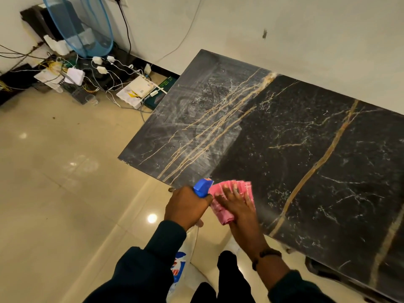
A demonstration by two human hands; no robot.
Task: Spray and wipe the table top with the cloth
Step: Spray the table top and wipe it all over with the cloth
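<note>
- I see one table top [295, 149], a dark marble-look slab with tan veins, its far edge against the wall; the left end looks hazy and streaked, the right part darker.
- One tiled floor [54, 182] lies beneath, pale and glossy, with a tangle of white cables and adapters [105, 68] near the wall beyond the table's left end. I cannot count them reliably.
- One blue mesh basket [80, 25] stands among that clutter, by the wall.
- I count two hands. My left hand [185, 206] is wrapped tight around the neck of one spray bottle [203, 187], just off the table's near edge; its blue nozzle points toward the slab, its clear body hangs below the sleeve.
- My right hand [237, 202] lies flat, fingers spread, pressing down on one cloth.
- The cloth [220, 212], pink and bunched, sits on the table top at its near edge, just beside the bottle's nozzle.
- One dark bracelet [265, 255] circles the right wrist.
</note>
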